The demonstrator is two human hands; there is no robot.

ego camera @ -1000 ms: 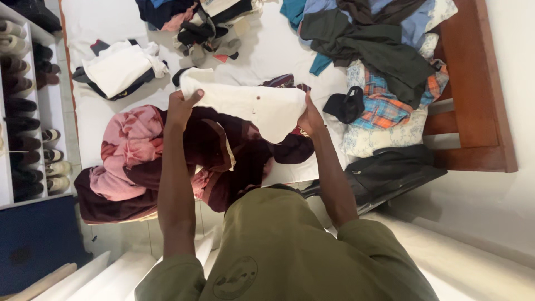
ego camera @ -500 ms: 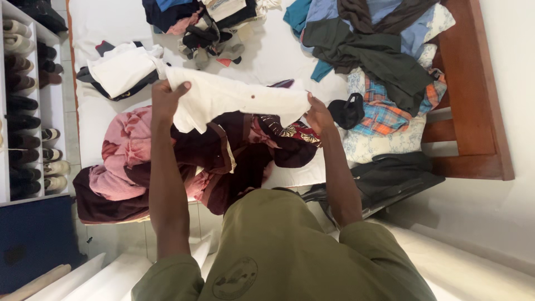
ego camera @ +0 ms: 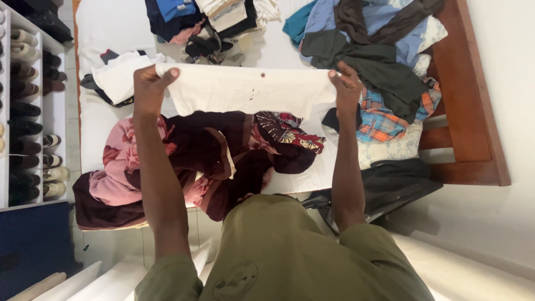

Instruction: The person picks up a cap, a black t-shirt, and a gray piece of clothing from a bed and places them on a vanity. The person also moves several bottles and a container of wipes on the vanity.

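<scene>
- Our left hand (ego camera: 149, 83) pinches one end of a white cloth (ego camera: 245, 89), fingers clamped on its edge.
- Our right hand (ego camera: 346, 83) grips the other end the same way.
- The cloth hangs stretched flat between them, above the bed (ego camera: 106, 120) and a maroon-and-pink heap of clothes (ego camera: 195, 156).
</scene>
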